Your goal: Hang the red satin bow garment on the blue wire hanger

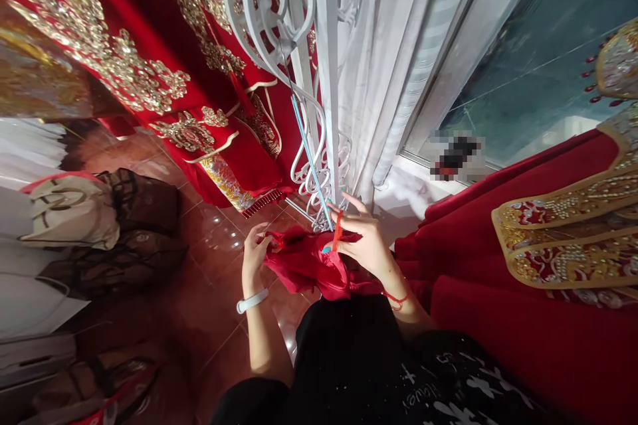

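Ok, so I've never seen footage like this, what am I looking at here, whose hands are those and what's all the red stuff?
There is no machine here. A person wears a camera on the head, so this one picture looks down at their own two bare hands. The left hand, with a white bracelet on its wrist, pinches one edge of a bunched red cloth. The right hand grips the other side, with a red strip running up between its fingers. A thin blue cord runs from the hands up to a white metal stand. Red gowns with gold embroidery surround them, above a reddish tiled floor.
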Action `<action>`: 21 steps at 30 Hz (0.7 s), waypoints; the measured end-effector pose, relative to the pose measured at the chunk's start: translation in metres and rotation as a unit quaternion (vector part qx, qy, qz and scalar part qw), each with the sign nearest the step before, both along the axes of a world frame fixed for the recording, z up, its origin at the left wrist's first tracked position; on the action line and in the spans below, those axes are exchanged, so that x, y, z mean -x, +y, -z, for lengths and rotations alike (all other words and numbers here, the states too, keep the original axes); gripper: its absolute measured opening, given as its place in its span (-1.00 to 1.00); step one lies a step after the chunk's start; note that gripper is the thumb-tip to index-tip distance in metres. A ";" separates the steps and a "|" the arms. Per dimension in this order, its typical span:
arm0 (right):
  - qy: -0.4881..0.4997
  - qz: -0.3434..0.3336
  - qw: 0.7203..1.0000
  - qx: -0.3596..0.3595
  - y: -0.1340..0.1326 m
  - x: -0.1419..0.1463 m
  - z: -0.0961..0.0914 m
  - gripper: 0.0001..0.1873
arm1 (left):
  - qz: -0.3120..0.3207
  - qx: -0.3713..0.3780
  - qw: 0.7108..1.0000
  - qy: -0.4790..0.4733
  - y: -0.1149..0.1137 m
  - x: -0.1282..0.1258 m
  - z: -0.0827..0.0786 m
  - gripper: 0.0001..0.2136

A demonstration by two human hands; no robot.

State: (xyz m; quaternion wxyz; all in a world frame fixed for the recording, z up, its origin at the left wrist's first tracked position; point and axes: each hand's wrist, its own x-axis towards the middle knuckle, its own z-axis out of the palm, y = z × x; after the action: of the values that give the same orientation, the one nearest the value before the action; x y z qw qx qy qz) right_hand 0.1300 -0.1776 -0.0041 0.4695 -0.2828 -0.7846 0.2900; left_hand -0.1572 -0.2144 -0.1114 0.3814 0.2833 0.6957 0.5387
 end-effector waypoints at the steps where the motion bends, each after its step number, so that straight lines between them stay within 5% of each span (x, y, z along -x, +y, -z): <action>1: 0.019 0.025 0.999 -0.019 -0.003 0.007 0.002 -0.55 | -0.010 0.003 1.000 0.026 -0.004 0.002 0.001 -0.58; 5: 0.097 0.166 0.979 -0.071 -0.003 0.026 0.008 -0.66 | -0.033 0.044 0.984 0.169 -0.015 0.014 0.004 -0.68; 9: 0.118 0.238 0.958 -0.109 0.011 0.028 0.005 -0.73 | -0.031 0.086 0.948 0.304 -0.027 0.028 0.004 -0.74; 21: 0.063 0.315 0.943 -0.083 0.064 0.009 0.000 -0.82 | 0.004 0.162 0.923 0.349 -0.031 0.030 0.008 -0.80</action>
State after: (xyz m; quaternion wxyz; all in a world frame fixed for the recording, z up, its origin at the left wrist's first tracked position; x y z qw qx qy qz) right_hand 0.1211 -0.1138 -0.0044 0.6069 -0.4568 -0.6457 0.0787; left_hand -0.1873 -0.2458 -0.1195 0.1570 0.3910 0.8612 0.2841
